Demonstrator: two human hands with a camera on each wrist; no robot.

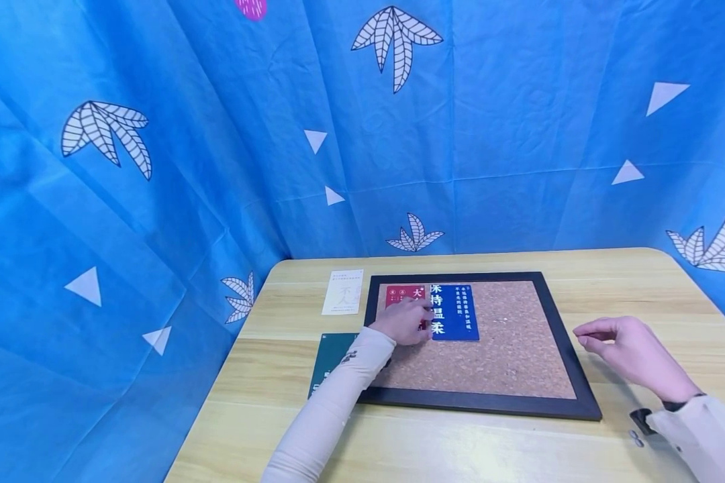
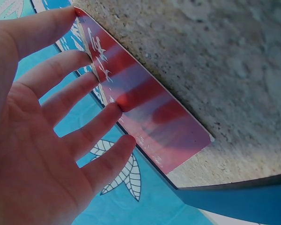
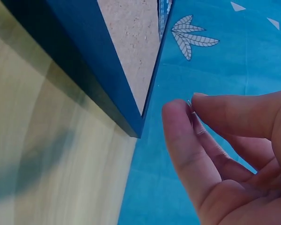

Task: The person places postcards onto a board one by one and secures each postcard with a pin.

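Note:
A red card [image 1: 404,293] with white writing lies on the cork board [image 1: 513,362], left of a blue card [image 1: 459,315]. My left hand [image 1: 403,320] is over the red card. Its fingertips and thumb touch the edge of that card beside the blue one, as the left wrist view shows. My right hand [image 1: 631,352] hovers past the board's right side. Between its thumb and index finger it pinches a tiny shiny pin-like thing [image 3: 190,106], mostly hidden by the fingertips.
The board has a raised black frame [image 1: 477,400]. On the wooden table [image 1: 266,416], a white card [image 1: 343,292] lies to the left, and a dark green card [image 1: 329,362] is partly under my left sleeve. Small grey pieces [image 1: 636,438] and a black object [image 1: 642,421] lie near my right sleeve.

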